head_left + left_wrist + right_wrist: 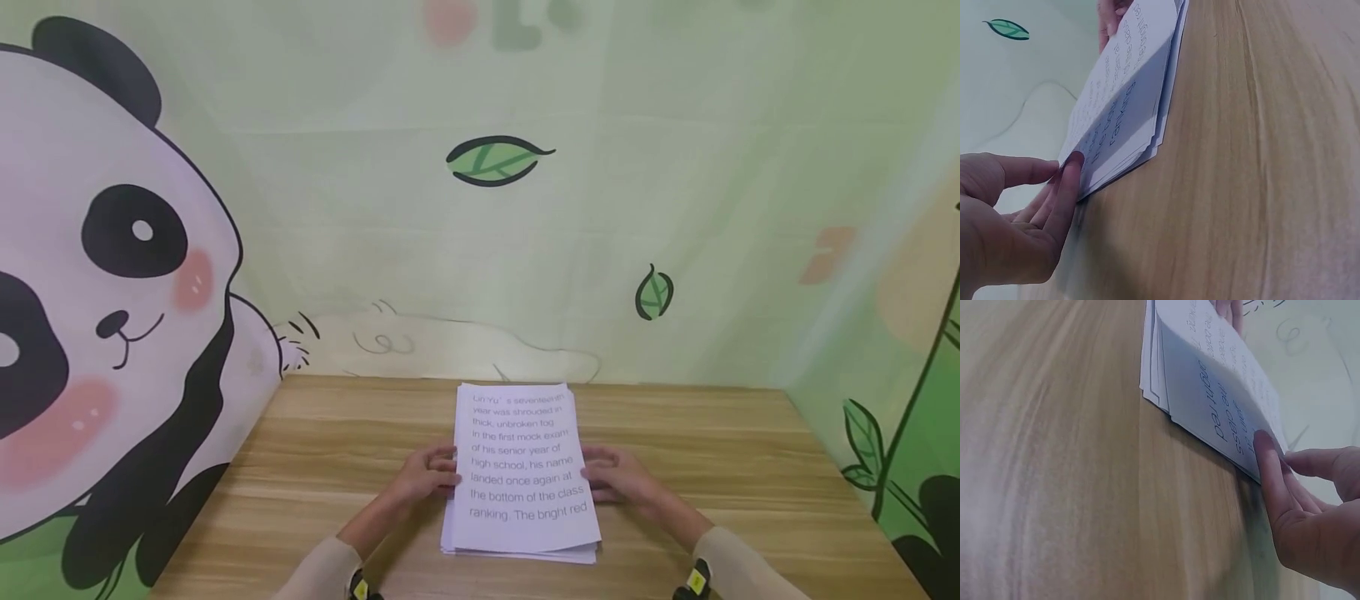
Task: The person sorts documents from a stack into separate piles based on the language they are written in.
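A stack of printed paper sheets [525, 467] stands before me on the wooden table, large black English text on its top page. My left hand [426, 475] grips the stack's left edge, thumb and fingertips at the side. Opposite it, my right hand [622, 475] holds the right edge in the same manner. Lower sheets stick out a little at the near end, so the edges are uneven. Both wrist views show the top page [1125, 103] bowed, with a shaded bend across it. Part of the fingers [1270, 462] lies behind the paper's edge.
Wood-grain tabletop [322, 433] extends on both sides of the stack. Behind it rises a pale green cloth backdrop [360, 183] with printed leaves and a large panda [127, 333] at left. Dark bands with yellow marks [697, 577] sit at the wrists.
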Tool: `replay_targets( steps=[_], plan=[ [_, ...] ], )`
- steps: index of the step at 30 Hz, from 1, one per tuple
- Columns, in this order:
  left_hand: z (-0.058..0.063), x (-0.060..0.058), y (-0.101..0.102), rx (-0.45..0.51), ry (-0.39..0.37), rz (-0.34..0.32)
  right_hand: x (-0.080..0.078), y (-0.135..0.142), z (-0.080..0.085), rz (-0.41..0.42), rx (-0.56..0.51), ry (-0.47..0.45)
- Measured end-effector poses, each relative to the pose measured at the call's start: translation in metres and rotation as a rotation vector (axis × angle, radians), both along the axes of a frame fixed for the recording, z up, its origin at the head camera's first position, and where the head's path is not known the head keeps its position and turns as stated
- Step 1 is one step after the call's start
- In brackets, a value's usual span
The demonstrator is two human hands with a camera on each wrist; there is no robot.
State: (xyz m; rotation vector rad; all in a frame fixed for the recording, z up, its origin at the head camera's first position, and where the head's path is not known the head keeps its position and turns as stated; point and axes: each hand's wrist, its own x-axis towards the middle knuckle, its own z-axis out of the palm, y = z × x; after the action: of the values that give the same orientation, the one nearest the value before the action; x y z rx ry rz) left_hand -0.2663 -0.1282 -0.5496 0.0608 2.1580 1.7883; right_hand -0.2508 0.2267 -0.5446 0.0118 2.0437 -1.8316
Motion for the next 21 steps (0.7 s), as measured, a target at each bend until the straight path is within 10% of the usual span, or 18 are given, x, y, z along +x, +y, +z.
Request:
replay_targets(
  steps=[21],
  plan=[
    [0.003, 0.007, -0.013, 0.098, -0.058, 0.009, 0.006, -0.001, 0.008, 0.067, -0.133, -0.028]
  ],
)
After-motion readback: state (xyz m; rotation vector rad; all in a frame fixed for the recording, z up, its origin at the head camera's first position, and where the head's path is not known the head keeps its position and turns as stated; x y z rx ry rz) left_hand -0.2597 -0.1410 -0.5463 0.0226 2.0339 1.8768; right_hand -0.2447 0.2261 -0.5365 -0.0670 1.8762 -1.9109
